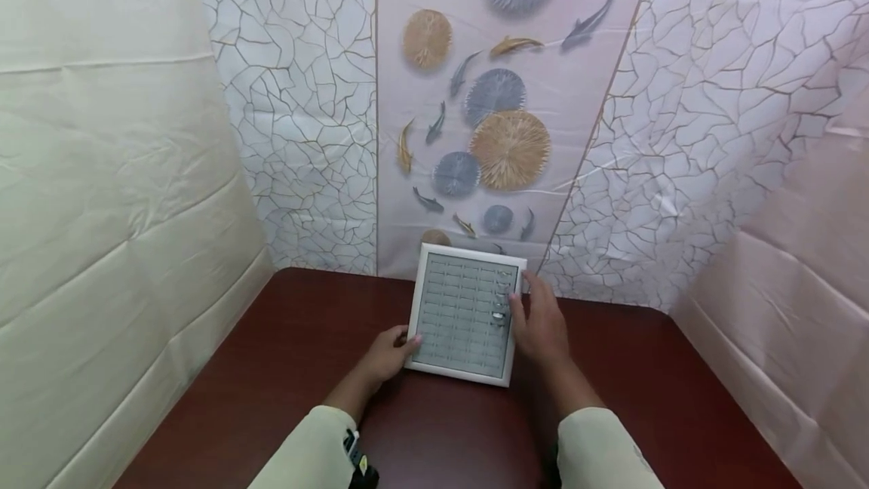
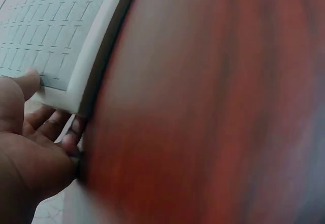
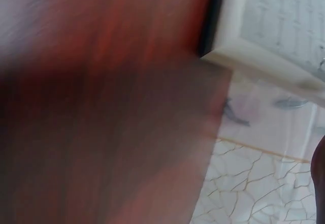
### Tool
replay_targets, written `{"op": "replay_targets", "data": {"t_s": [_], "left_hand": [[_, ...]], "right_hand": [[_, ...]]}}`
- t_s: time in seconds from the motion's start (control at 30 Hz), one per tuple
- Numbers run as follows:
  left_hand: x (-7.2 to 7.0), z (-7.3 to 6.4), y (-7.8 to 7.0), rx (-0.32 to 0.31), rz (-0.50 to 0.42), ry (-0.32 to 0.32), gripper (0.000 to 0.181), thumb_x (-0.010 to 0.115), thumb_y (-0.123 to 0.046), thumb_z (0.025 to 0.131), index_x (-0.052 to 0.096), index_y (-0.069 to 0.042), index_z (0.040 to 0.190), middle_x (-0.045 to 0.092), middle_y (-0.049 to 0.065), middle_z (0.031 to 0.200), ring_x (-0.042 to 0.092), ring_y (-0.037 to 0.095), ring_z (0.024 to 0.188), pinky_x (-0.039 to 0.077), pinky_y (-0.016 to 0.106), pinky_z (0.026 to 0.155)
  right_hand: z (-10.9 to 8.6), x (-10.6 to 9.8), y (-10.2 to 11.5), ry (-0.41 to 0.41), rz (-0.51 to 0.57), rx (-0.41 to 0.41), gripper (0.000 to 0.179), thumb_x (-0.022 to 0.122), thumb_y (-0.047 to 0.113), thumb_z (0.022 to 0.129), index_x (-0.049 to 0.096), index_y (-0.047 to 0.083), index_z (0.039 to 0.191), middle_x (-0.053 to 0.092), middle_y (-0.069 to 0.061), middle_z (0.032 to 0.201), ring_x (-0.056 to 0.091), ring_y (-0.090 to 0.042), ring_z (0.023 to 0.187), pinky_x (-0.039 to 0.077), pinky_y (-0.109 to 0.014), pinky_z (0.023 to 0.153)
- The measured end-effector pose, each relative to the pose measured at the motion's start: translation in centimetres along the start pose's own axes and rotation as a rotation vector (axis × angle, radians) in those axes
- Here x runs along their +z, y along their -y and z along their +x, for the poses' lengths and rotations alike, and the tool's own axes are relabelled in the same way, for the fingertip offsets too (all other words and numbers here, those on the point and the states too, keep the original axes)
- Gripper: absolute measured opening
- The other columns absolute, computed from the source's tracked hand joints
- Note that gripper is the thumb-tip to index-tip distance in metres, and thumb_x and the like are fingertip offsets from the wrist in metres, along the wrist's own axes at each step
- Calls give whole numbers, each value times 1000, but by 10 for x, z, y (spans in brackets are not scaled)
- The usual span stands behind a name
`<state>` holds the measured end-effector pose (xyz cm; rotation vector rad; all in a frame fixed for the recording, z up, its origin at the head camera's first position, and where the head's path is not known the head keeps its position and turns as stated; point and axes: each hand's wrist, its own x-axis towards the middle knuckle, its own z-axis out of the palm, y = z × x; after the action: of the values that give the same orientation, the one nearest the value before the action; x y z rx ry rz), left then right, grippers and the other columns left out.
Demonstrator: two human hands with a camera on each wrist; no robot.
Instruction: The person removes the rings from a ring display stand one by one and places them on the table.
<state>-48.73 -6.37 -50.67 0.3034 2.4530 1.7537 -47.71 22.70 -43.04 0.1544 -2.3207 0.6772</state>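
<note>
The white-framed tray (image 1: pixel 458 353) is near the far side of the bench (image 1: pixel 305 353), tilted up with its slotted face towards the person; I cannot tell whether its lower edge rests on the wood. The left hand (image 1: pixel 387 355) pinches the lower left edge, thumb on the front and fingers curled behind. The right hand (image 1: pixel 545 325) looks partly closed on the right edge, thumb laid on the front beside the rings (image 1: pixel 498 316), though its hidden fingers cannot be judged. To handle it well, I would balance the grip between both hands, tip it slowly so nothing slides from the slots, and lift that right thumb clear of the rings before shifting. The left hold is low and near the corner, so a twist seems the likeliest trouble. Behind, the bench's back edge meets the patterned cloth (image 1: pixel 312 134), leaving little room that way; the open wood lies left, right and towards the person, better for lowering.
</note>
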Motion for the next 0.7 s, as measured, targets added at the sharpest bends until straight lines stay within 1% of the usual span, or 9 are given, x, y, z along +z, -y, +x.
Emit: {"op": "replay_targets", "data": {"t_s": [0.07,0.17,0.27,0.33,0.4,0.47,0.53,0.63,0.7], "left_hand": [[-1,-3,5,20,-6,-16,60,59,-48,97,52,-9,142,63,12,132,60,26,118,49,44,96],[-4,-8,14,41,-29,-14,56,59,-44,98,51,-10,142,64,11,131,59,26,120,48,45,98],[-5,-12,20,49,-45,-6,56,58,-43,99,49,-12,144,64,9,132,58,26,124,47,46,101],[-5,-12,20,54,-41,-6,55,56,-44,100,49,-13,144,64,7,133,57,26,126,46,47,102],[-3,-10,18,70,-23,-9,53,55,-44,100,49,-14,144,64,6,132,57,25,126,46,47,102],[-1,-6,16,87,-4,-10,51,54,-43,101,51,-13,142,65,6,130,59,24,122,47,46,101],[-1,-3,14,101,10,-11,49,53,-41,102,53,-11,140,66,6,128,60,23,120,48,45,100],[-3,1,14,124,27,-9,44,54,-37,103,55,-9,137,68,7,124,62,21,115,48,43,97],[-5,5,16,137,38,-12,42,54,-34,103,56,-8,136,69,6,121,63,19,112,49,41,95]], "right_hand": [[1,4,7,-35,5,-26,48,49,38,104,43,18,148,56,-13,127,58,-28,100,47,-48,79],[4,9,15,-77,19,-58,41,52,33,104,50,18,142,60,-11,108,54,-23,83,43,-40,68],[10,12,22,-125,73,-83,33,58,28,102,61,17,132,54,-5,79,43,-15,63,35,-30,58],[15,11,27,-154,121,-74,27,61,25,100,67,15,124,47,-2,66,37,-11,54,31,-27,52],[21,9,32,-167,189,-32,21,64,23,98,72,13,114,39,0,58,31,-9,48,27,-26,46],[27,5,37,-159,234,55,16,67,21,96,75,12,107,37,1,56,30,-8,45,27,-25,43],[33,2,41,-133,273,155,13,69,20,95,76,11,100,39,1,56,33,-8,46,29,-24,42],[42,-2,44,-46,277,275,13,69,21,94,76,10,96,46,1,60,39,-10,49,33,-25,44],[50,-4,43,46,257,311,15,68,22,95,76,10,96,50,1,64,43,-12,52,37,-25,46]]}}
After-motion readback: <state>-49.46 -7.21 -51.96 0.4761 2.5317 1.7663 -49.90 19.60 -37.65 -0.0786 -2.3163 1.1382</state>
